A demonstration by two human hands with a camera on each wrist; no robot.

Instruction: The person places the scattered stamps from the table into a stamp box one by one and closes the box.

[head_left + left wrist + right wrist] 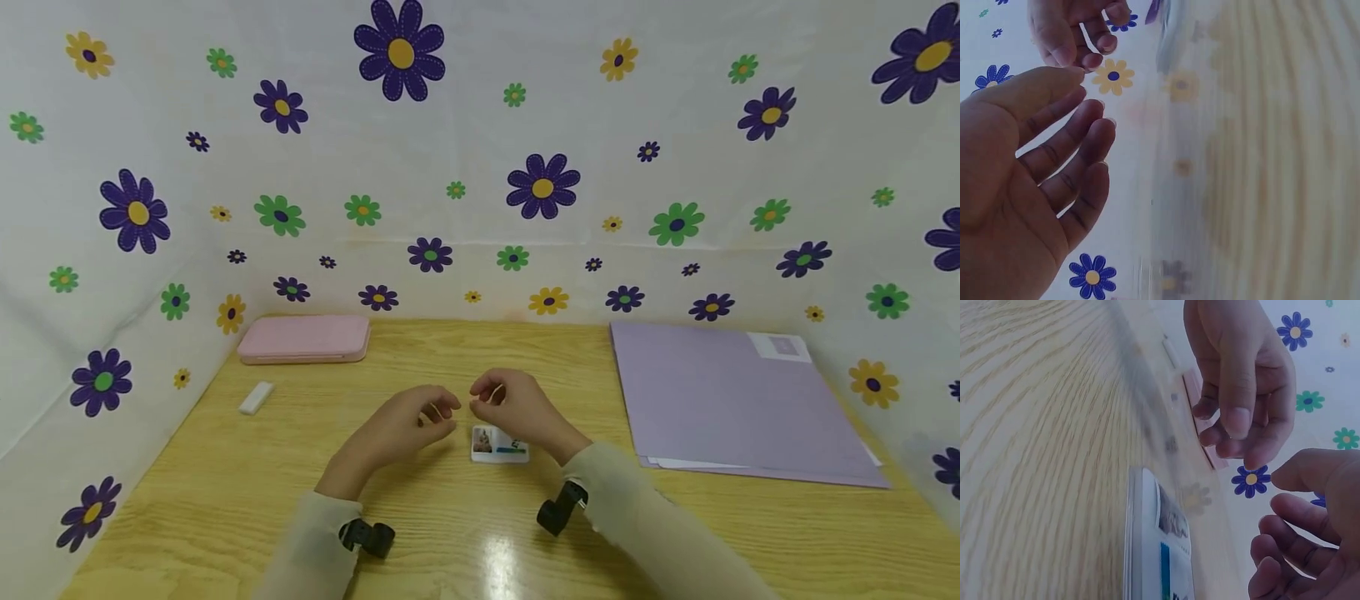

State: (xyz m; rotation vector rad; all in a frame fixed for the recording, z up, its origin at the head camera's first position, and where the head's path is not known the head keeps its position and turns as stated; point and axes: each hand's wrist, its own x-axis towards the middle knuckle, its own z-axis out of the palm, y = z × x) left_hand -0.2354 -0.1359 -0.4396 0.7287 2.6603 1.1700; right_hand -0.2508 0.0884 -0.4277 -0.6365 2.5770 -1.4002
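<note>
Over and just beside the card [495, 447], the right hand [521, 408] and the left hand [399, 427] are hovering, fingers loosely bent, released and grasping nothing, apparently leaving the card free. To the card's left a white block [257, 398] and, farther off, a case [303, 337] are lying, while a folder [720, 396] is lying to its right, presumably set aside to give the hands room. Flat on the table [435, 533], the card is resting apart from the fingertips, on their near side and partly hidden by the right hand.
</note>
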